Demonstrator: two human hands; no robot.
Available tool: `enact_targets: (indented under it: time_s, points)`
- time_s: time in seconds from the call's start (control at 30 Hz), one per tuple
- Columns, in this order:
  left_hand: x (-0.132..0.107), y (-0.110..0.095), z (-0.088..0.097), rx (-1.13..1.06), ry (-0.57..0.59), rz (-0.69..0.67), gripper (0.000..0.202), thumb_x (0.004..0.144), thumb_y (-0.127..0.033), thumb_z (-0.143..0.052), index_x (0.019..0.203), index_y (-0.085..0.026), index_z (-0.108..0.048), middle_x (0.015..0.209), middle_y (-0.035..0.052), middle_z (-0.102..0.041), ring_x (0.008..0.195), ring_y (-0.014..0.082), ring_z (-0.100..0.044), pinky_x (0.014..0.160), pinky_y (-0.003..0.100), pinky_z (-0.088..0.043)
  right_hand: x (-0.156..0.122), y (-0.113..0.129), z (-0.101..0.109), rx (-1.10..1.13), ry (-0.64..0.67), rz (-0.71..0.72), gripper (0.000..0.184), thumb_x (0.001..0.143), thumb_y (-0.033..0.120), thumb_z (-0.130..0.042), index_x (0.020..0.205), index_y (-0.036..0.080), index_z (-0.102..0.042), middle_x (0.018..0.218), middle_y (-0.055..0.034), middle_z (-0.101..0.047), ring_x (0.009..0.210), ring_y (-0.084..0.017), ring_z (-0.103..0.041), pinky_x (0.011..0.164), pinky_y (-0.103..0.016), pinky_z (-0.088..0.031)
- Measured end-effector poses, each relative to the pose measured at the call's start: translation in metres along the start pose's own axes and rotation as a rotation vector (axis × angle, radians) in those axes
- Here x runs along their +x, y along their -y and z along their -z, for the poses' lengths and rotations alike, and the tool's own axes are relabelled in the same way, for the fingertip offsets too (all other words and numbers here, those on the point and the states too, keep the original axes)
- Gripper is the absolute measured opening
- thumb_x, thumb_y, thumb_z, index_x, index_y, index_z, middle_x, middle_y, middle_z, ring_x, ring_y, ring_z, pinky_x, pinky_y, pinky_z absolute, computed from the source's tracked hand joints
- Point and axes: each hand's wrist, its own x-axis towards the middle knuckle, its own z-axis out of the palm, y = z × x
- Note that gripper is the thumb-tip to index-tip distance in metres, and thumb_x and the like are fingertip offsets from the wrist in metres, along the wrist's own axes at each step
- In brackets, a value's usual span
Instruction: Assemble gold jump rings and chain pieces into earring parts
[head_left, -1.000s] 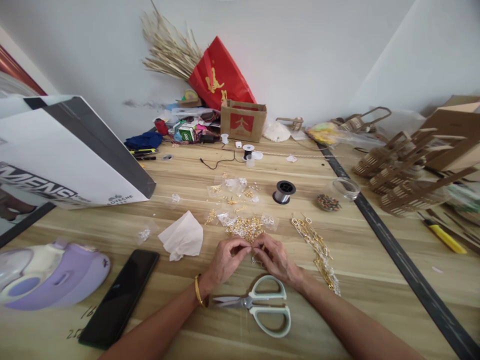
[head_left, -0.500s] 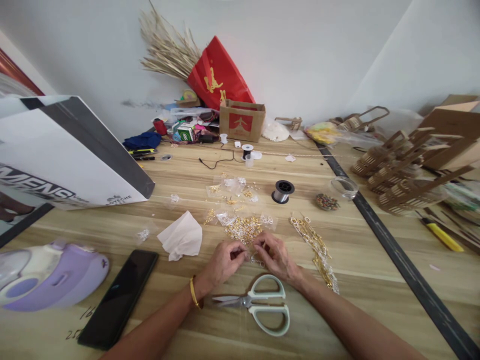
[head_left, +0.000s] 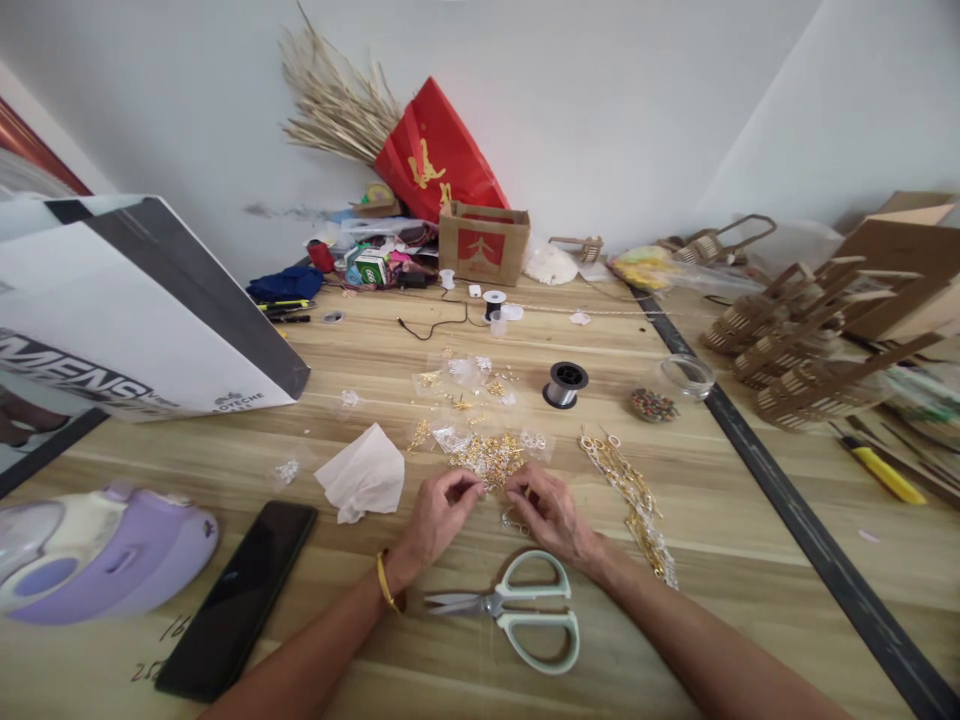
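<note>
At the near edge of a pile of small gold and silver beads [head_left: 487, 456], my left hand [head_left: 444, 510] has its thumb and forefinger pinched; whatever is between them is too small to name. My right hand [head_left: 546, 508] is also closed in a pinch beside the pile, its fingertips hiding what they hold. A short piece of silver chain with rings [head_left: 514, 523] lies under the right fingers. Below both hands are scissors [head_left: 491, 604] with pale handles, blades pointing left. Gold and silver chains [head_left: 634, 495] lie right of my right hand.
A wire spool [head_left: 565, 385] and a container of mixed beads [head_left: 654, 404] stand beyond the hands. A tissue [head_left: 364, 475], black phone [head_left: 238, 600] and purple device [head_left: 112, 555] are on the left. Woven baskets [head_left: 795, 345] and a yellow cutter [head_left: 885, 472] lie right.
My left hand has shifted slightly up and left, its fingertips now at the bead pile's edge and farther from my right hand. The right hand has hardly moved.
</note>
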Motion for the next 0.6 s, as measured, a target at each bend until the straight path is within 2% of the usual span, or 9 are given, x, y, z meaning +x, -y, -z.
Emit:
enact_targets:
  time_s: [0.1,0.2,0.33,0.47,0.6]
  points:
    - [-0.0019,0.0009,-0.0007,-0.005,0.072,0.014,0.015,0.080,-0.025,-0.054,0.072,-0.015,-0.062,0.059,0.0006,-0.063,0.055,0.0124,-0.055,0.055,0.021,-0.041,0.0003,-0.0002,0.0006,0.006,0.004,0.002,0.011,0.092,0.022,-0.046,0.087,0.019,-0.055,0.072,-0.0025,-0.055,0.062,-0.014,-0.051,0.056,-0.025,-0.042]
    - [-0.0035,0.0030,-0.0017,0.097,0.121,-0.010,0.014,0.079,-0.021,-0.053,0.071,-0.015,-0.063,0.060,0.0015,-0.064,0.054,0.0126,-0.055,0.054,0.021,-0.041,0.0001,-0.0001,0.0006,0.017,0.011,-0.006,0.010,0.092,0.022,-0.046,0.087,0.019,-0.055,0.072,-0.0025,-0.055,0.062,-0.014,-0.051,0.054,-0.025,-0.041]
    - [-0.0029,0.0035,-0.0013,0.181,0.081,-0.032,0.014,0.078,-0.021,-0.055,0.071,-0.016,-0.065,0.064,0.0024,-0.066,0.057,0.0138,-0.056,0.057,0.022,-0.042,0.0004,0.0011,0.0003,0.007,0.003,-0.010,0.011,0.092,0.022,-0.046,0.087,0.019,-0.054,0.072,-0.0023,-0.056,0.060,-0.013,-0.050,0.053,-0.025,-0.040]
    - [-0.0006,0.0050,-0.0014,0.043,0.050,0.020,0.014,0.078,-0.024,-0.056,0.072,-0.015,-0.065,0.068,0.0027,-0.067,0.063,0.0146,-0.058,0.060,0.022,-0.043,0.0007,0.0022,0.0007,0.002,0.006,-0.001,0.011,0.092,0.022,-0.045,0.086,0.019,-0.054,0.071,-0.0022,-0.056,0.062,-0.014,-0.051,0.055,-0.025,-0.041]
    - [0.0025,0.0087,-0.0048,-0.107,0.044,0.059,0.018,0.078,-0.028,-0.057,0.070,-0.014,-0.065,0.065,0.0015,-0.064,0.060,0.0125,-0.055,0.057,0.021,-0.041,0.0004,0.0034,0.0011,0.003,0.018,0.009,0.011,0.092,0.020,-0.045,0.086,0.019,-0.053,0.072,-0.0022,-0.055,0.060,-0.013,-0.048,0.055,-0.025,-0.040]
